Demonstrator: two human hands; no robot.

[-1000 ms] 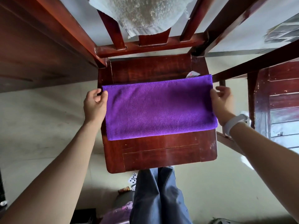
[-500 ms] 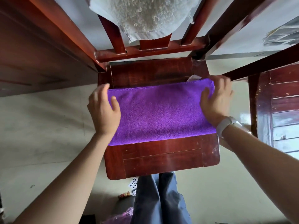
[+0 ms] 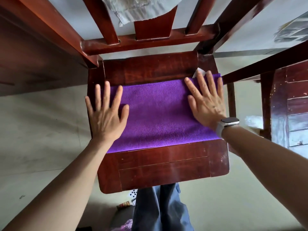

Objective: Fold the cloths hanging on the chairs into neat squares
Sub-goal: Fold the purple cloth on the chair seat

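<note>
Cloth: the purple cloth (image 3: 160, 114) lies under my palms as a wide folded rectangle on the chair seat (image 3: 166, 165), its long stitched edge away from me.
Left hand: my left hand (image 3: 106, 117) is flat on the cloth's left end, fingers straight and spread, gripping nothing, partly hanging over the seat's edge.
Right hand: my right hand (image 3: 205, 102) is flat on the right end, fingers straight, pressing down, gripping nothing; the watch (image 3: 229, 121) sits just behind it on my wrist.
Change: a second ago both hands were at the short ends, holding the edges; half a second ago they came onto the top; now both palms are spread wide, smoothing.
Meaning: I judge the first fold is set and flattened; one more fold, end over end, should bring it to a square.
Beyond my fingers: a small white tag (image 3: 199, 71) pokes out past my right fingertips.
Further out: a white towel (image 3: 133, 9) hangs over the chair back (image 3: 150, 40), not yet folded.
</note>
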